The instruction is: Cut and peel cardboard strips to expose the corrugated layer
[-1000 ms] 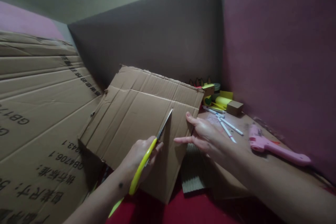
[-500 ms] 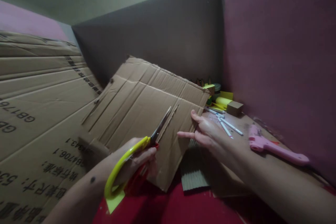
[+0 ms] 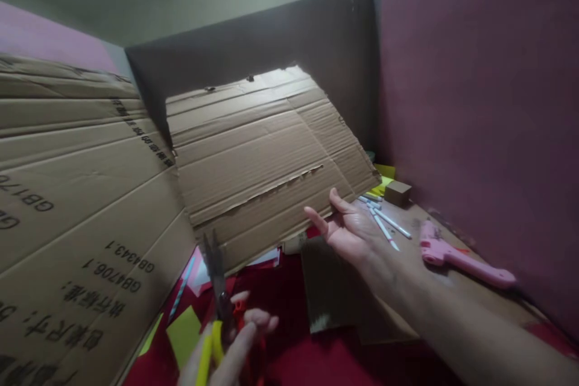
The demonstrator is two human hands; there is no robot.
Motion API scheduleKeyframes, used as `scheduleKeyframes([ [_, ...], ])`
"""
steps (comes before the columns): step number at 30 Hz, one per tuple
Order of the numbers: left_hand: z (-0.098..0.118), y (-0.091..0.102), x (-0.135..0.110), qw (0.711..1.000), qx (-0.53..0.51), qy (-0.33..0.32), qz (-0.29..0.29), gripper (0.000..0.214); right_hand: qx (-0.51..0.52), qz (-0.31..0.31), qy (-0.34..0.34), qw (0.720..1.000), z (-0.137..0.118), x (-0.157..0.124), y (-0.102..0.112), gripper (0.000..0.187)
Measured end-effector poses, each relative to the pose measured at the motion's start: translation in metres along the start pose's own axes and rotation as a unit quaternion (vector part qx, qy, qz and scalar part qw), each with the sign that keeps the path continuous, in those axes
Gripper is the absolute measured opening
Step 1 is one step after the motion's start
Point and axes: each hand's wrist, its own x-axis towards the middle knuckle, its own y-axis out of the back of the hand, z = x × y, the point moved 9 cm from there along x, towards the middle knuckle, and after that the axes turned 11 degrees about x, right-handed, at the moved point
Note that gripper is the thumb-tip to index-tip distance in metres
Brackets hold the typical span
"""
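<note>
My right hand [image 3: 346, 232] grips the lower right edge of a brown cardboard sheet [image 3: 253, 151], with the thumb in front and the other fingers partly hidden. The sheet is held up at a tilt. A long slit runs across its lower part from the left edge. In my left hand [image 3: 230, 350] is a pair of scissors [image 3: 219, 280] with yellow and red handles, blurred by motion. The blades point up, close to the sheet's lower left corner; whether they touch it I cannot tell.
A large printed cardboard panel [image 3: 90, 205] stands at the left. On the right lie a pink glue gun [image 3: 465, 256], white pens [image 3: 384, 226] and a small cardboard block [image 3: 398, 192]. Yellow paper [image 3: 183, 335] and more cardboard [image 3: 325, 283] rest on the red surface [image 3: 289, 319].
The cardboard sheet has been turned and raised, so the slit now lies nearly level. My left hand has drawn the scissors out of the slit and down toward me.
</note>
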Motion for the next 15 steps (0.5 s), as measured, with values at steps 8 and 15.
scheduleKeyframes([
  [8,0.02,-0.029,0.005,0.995,-0.098,-0.032,-0.018,0.041,0.055,-0.03,-0.026,0.998,0.036,-0.028,-0.014,0.017],
  [15,0.028,-0.043,0.027,0.98,-0.193,-0.039,0.001,0.016,0.072,-0.045,0.035,0.996,0.034,-0.033,-0.005,0.019],
])
